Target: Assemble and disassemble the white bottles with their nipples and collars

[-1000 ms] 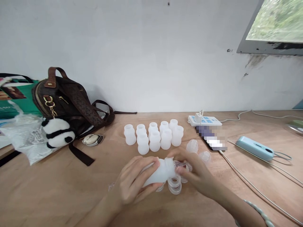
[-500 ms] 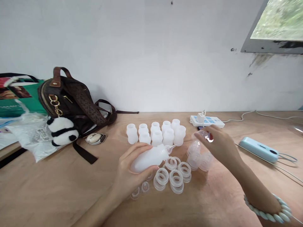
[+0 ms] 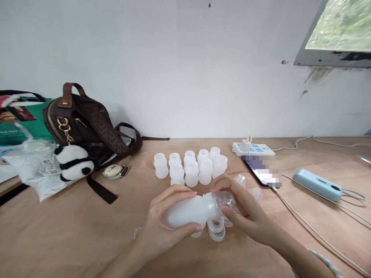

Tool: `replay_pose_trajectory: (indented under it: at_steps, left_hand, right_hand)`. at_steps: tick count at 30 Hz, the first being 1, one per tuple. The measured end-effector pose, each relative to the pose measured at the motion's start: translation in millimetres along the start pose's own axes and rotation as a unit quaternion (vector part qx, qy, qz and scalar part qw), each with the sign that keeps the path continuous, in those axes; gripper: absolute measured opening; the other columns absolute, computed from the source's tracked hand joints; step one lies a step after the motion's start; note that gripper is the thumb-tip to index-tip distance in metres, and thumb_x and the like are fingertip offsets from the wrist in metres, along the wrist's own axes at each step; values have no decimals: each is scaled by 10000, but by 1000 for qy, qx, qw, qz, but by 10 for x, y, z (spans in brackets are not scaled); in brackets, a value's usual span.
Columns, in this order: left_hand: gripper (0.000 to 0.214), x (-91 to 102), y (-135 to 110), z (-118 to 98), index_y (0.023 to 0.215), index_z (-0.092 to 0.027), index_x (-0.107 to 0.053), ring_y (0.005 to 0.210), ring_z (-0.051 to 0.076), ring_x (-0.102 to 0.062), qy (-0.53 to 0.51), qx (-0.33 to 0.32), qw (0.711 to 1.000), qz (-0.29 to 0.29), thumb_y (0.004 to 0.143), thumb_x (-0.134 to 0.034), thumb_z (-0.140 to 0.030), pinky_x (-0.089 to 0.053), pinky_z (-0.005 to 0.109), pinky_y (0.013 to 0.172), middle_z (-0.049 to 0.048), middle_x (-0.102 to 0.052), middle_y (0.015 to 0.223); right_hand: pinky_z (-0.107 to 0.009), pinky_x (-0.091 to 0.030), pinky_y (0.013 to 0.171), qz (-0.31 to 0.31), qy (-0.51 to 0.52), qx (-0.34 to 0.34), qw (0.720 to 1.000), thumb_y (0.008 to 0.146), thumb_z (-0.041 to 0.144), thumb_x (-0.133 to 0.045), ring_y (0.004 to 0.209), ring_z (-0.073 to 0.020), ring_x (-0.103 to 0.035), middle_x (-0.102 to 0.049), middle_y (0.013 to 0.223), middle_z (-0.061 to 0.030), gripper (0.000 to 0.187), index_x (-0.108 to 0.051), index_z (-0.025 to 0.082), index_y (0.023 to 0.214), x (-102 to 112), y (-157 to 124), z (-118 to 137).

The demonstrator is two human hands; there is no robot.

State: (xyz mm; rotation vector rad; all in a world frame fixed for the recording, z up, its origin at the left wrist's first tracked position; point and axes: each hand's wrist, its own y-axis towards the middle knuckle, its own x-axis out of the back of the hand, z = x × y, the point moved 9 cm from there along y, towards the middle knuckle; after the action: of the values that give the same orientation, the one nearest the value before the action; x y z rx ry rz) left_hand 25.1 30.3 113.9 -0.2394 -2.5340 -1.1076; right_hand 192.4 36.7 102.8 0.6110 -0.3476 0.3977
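My left hand [image 3: 162, 227] is wrapped round a white translucent squeeze bottle [image 3: 188, 210] lying on its side above the wooden table [image 3: 72, 235]. My right hand [image 3: 246, 214] pinches a clear domed cap [image 3: 224, 200] against the bottle's neck. Under the bottle lie several clear plastic rings [image 3: 216, 227]. Behind them stands a cluster of several empty white bottles [image 3: 189, 166]. More clear caps [image 3: 246, 187] lie just beyond my right hand.
A brown bag [image 3: 87, 127] with a panda charm [image 3: 74, 163] and a plastic packet [image 3: 31, 170] sit at the left. A power strip [image 3: 253, 149], a phone [image 3: 261, 170], a blue device [image 3: 317, 184] and cables [image 3: 313, 229] lie at the right.
My right hand reached out to the loose caps, took a clear cap and came back to the bottle's neck. The left hand kept hold of the bottle.
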Motion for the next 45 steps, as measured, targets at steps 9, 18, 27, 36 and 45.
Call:
replay_pose_trajectory:
  at_steps: [9, 18, 27, 36, 45]
  left_hand:
    - [441, -101, -18, 24, 1115, -267, -719, 884, 191, -697, -35, 10, 998, 42, 709, -886, -309, -564, 284, 801, 35, -703, 1045]
    - [530, -222, -59, 61, 1204, -281, -603, 961, 214, -663, -14, 33, 993, 111, 749, -855, -378, -537, 313, 832, 29, -672, 1104]
    - [449, 76, 75, 283, 1178, -276, -679, 1000, 275, -609, 51, 124, 989, 63, 767, -811, -398, -509, 412, 892, 49, -682, 1071]
    - [594, 731, 93, 991, 1147, -163, -607, 1049, 321, -707, -52, 299, 947, -102, 666, -822, -436, -578, 457, 911, 107, -749, 1131]
    - [383, 541, -93, 1289, 990, -153, -662, 783, 306, -737, 113, 319, 941, 3, 745, -755, -432, -575, 395, 684, 74, -770, 890]
  right_hand:
    - [-314, -484, 792, 26, 64, -23, 997, 792, 378, -807, 968, -209, -606, -627, 1118, -27, 518, -567, 312, 1246, -177, -7, -63]
    - [-263, -478, 736, -19, 37, 20, 999, 785, 213, -752, 868, -161, -577, -597, 984, -4, 345, -607, 272, 1093, -137, 2, 18]
    - [-335, -541, 773, -21, 119, -35, 992, 881, 471, -701, 940, -210, -628, -583, 1189, -70, 615, -385, 335, 1391, -49, -46, -143]
    - [-322, -539, 694, -111, 109, -34, 987, 963, 398, -602, 830, -169, -623, -573, 1170, -65, 332, -481, 324, 1263, 147, -13, -234]
    - [-328, -547, 703, -121, 44, -30, 991, 971, 355, -581, 813, -170, -638, -614, 1116, -63, 261, -514, 288, 1215, 175, -3, -233]
